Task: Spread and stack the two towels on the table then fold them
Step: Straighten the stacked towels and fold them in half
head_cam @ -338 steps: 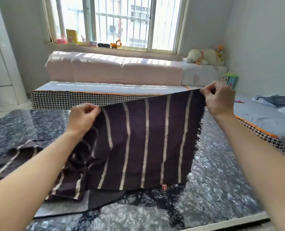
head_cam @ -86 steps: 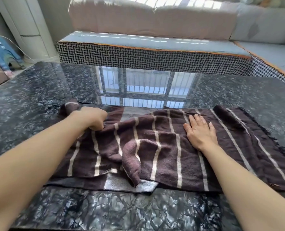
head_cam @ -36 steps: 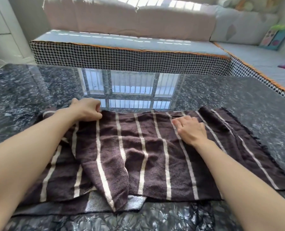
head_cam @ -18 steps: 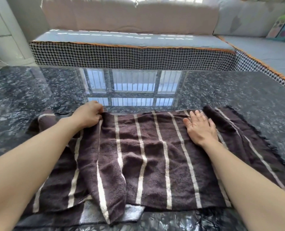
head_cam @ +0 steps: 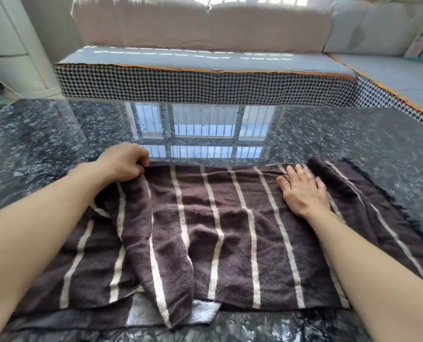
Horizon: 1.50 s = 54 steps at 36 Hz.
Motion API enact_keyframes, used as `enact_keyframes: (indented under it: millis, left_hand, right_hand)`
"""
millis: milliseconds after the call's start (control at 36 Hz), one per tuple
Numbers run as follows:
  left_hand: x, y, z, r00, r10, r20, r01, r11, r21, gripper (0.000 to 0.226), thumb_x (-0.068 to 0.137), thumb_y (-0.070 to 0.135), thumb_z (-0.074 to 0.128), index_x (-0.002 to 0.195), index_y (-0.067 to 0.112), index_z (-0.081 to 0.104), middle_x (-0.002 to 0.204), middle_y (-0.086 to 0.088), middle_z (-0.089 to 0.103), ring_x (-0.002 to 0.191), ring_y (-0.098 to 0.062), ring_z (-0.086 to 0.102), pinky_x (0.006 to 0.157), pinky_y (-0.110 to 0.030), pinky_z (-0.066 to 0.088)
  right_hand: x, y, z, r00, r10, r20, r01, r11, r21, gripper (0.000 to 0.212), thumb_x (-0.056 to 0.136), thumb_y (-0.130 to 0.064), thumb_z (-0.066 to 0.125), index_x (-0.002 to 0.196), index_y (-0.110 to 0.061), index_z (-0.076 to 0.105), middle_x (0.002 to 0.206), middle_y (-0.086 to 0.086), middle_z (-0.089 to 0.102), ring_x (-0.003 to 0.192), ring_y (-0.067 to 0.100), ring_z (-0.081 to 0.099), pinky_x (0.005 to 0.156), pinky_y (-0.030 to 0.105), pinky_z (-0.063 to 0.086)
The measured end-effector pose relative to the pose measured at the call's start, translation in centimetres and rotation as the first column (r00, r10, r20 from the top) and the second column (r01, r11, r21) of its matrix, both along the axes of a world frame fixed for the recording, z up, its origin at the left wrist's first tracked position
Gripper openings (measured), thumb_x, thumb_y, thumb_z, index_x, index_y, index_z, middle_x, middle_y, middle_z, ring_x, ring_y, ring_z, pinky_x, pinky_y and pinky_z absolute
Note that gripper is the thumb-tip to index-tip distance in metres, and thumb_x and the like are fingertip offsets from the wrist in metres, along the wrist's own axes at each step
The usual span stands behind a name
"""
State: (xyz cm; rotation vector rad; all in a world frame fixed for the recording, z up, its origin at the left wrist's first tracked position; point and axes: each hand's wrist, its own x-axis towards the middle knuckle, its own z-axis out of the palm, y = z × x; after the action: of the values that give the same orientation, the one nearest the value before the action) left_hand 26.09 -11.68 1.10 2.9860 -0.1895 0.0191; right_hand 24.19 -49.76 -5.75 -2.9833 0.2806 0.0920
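Observation:
Two dark brown towels with cream stripes lie one over the other on the glossy black table (head_cam: 353,134). The upper towel (head_cam: 230,230) is wrinkled, and its left part is bunched into a fold running toward the near edge. The lower towel (head_cam: 378,206) shows at the right and along the left and near sides. My left hand (head_cam: 125,160) pinches the upper towel's far left edge. My right hand (head_cam: 301,188) lies flat with spread fingers on the towels near their far edge.
A low platform (head_cam: 205,82) with a houndstooth side and orange trim runs behind the table and around the right. Beige cushions (head_cam: 200,23) sit on it. A white cylindrical unit (head_cam: 15,45) stands at the far left. The window reflects in the tabletop.
My left hand has kept its pinch on the upper towel's far left edge and drawn it leftward, flattening the cloth. My right hand went from curled to flat and slid right on the towels.

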Motion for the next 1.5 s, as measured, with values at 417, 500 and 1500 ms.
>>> enact_keyframes:
  millis: [417, 500, 1500]
  left_hand:
    - [-0.1, -1.0, 0.1, 0.975, 0.209, 0.078, -0.213, 0.976, 0.051, 0.016, 0.083, 0.019, 0.057, 0.075, 0.007, 0.063, 0.092, -0.019, 0.064, 0.089, -0.037, 0.059, 0.077, -0.039, 0.048]
    - [-0.1, -1.4, -0.1, 0.964, 0.26, 0.056, -0.261, 0.965, -0.002, 0.01, 0.083, 0.018, 0.056, 0.079, 0.011, 0.062, 0.098, -0.019, 0.063, 0.095, -0.037, 0.058, 0.08, -0.039, 0.046]
    - [-0.6, -1.0, 0.3, 0.929, 0.278, 0.244, -0.227, 0.949, -0.218, 0.011, 0.078, 0.005, 0.055, 0.071, 0.013, 0.057, 0.082, -0.014, 0.067, 0.083, -0.035, 0.059, 0.084, -0.038, 0.042]
  right_hand:
    - [-0.3, 0.1, 0.3, 1.0, 0.014, -0.005, -0.014, 1.0, -0.012, 0.059, 0.096, -0.053, 0.012, 0.149, -0.028, 0.006, 0.158, -0.006, -0.003, 0.144, 0.009, -0.006, 0.117, 0.036, -0.004]
    - [-0.4, 0.1, 0.4, 1.0, 0.015, 0.0, -0.015, 1.0, 0.003, 0.058, 0.096, -0.052, 0.013, 0.149, -0.028, 0.008, 0.158, -0.006, -0.001, 0.144, 0.01, -0.005, 0.117, 0.036, -0.003]
    - [4.5, -0.6, 4.5, 0.989, 0.122, 0.088, -0.133, 0.982, 0.132, 0.014, 0.085, -0.016, 0.059, 0.099, -0.016, 0.059, 0.119, 0.009, 0.053, 0.11, 0.031, 0.053, 0.091, 0.036, 0.042]
